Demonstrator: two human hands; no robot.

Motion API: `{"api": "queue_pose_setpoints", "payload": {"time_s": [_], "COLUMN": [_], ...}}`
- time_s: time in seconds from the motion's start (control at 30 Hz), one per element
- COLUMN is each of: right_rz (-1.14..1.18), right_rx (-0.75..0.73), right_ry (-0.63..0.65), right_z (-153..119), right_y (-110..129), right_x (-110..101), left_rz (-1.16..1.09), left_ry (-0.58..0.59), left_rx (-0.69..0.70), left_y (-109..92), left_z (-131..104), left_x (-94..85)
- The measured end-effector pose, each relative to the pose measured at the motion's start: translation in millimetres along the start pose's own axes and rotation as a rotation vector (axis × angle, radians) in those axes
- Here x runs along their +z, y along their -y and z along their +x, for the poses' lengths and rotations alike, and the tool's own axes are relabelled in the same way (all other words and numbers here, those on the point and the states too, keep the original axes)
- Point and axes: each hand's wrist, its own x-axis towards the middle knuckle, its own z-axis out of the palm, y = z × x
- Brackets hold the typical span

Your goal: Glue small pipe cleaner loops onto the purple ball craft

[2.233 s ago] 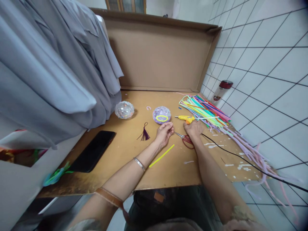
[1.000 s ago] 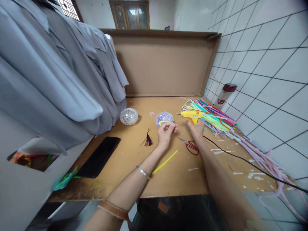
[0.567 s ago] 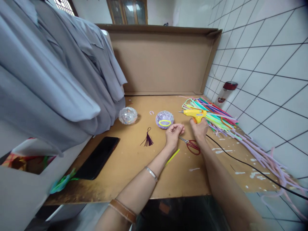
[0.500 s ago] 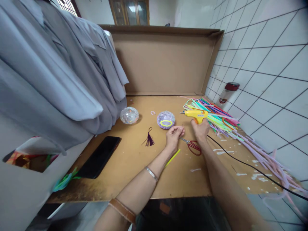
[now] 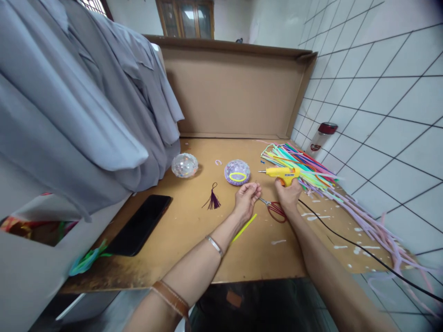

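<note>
My right hand (image 5: 288,193) is wrapped round the handle of a yellow hot glue gun (image 5: 282,173), whose nozzle points left. Just left of it, my left hand (image 5: 246,198) is closed in a pinch, on something too small to make out. Behind that hand sits a purple bowl-shaped piece (image 5: 236,165) with a yellow ring (image 5: 238,177) on it. Red-handled scissors (image 5: 276,212) lie on the table between my hands. A yellow pipe cleaner (image 5: 244,228) rests beside my left wrist, and a dark purple tassel (image 5: 213,199) lies further left.
A clear ball-like piece (image 5: 184,165) and a black phone (image 5: 141,225) are on the left. Many coloured pipe cleaners (image 5: 311,170) pile up at the right, near a red-lidded bottle (image 5: 321,138). The gun's cord (image 5: 360,249) trails right. Cardboard (image 5: 231,92) stands behind; grey cloth (image 5: 104,101) hangs left.
The glue gun has dropped slightly, and its nozzle stays near my left hand. My left fingers have shifted a little. The whole view has turned slightly.
</note>
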Motion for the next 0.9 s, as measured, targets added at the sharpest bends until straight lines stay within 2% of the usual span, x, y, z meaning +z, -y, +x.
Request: {"api": "queue_pose_setpoints", "payload": {"time_s": [0.17,0.37,0.73,0.9], "right_rz": [-0.005,-0.073,-0.112,-0.089], "right_rx": [0.007,0.001,-0.045,-0.031], "right_ry": [0.004,0.008,0.102,0.093], "right_z": [5.0,10.4,-11.2,-11.2], "right_y": [-9.2,-9.4,-10.4,-9.8], "right_x": [-7.9,-7.9,-0.4,0.5], "left_rz": [-0.019,-0.050,-0.047,-0.033], "left_ry": [-0.001,-0.025,-0.053,-0.058], "left_rx": [-0.013,-0.032,-0.048,-0.050], "left_y": [-0.5,-4.3,-4.3,-3.9], "left_z": [-1.4,-0.6,0.2,1.8], "left_x": [-1.7,-3.2,-1.9,-2.4]}}
